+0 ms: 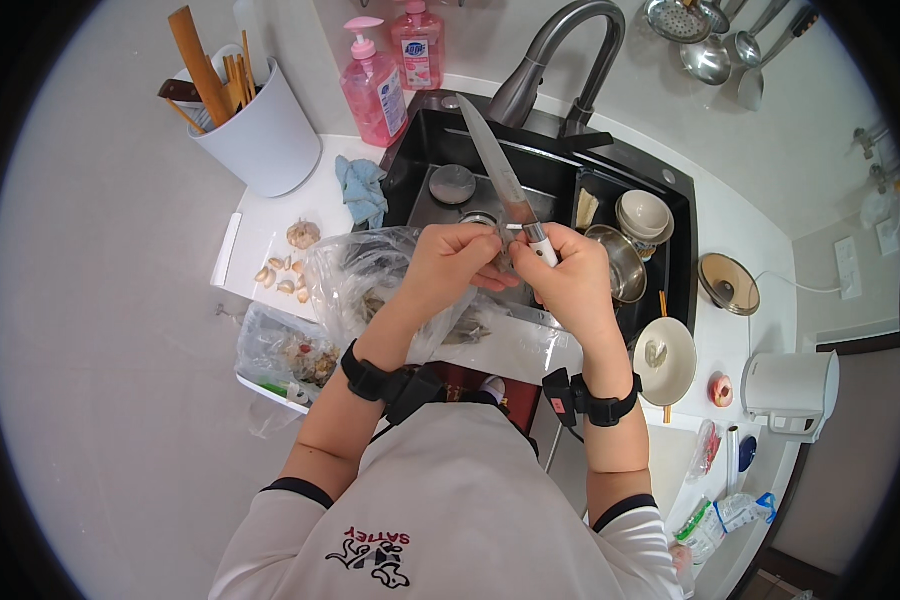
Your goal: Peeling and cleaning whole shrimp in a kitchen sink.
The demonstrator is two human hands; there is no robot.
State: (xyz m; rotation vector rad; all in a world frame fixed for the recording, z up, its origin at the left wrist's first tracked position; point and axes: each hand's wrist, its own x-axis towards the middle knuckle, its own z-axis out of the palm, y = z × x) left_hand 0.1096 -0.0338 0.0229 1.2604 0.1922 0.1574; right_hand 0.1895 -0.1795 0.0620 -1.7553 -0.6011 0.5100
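Note:
My right hand grips the white handle of a kitchen knife, whose blade points up and away over the sink. Close beside it, my left hand pinches a small greyish thing that looks like a shrimp; fingers hide most of it. Below my left hand, a clear plastic bag lies open at the counter's front edge, with raw shrimp in it. To the right stands a cream bowl holding what looks like a peeled shrimp.
The black sink holds a metal pot and stacked bowls. A faucet rises behind. Garlic and a blue cloth lie left, above a lined waste bin. A white kettle stands right.

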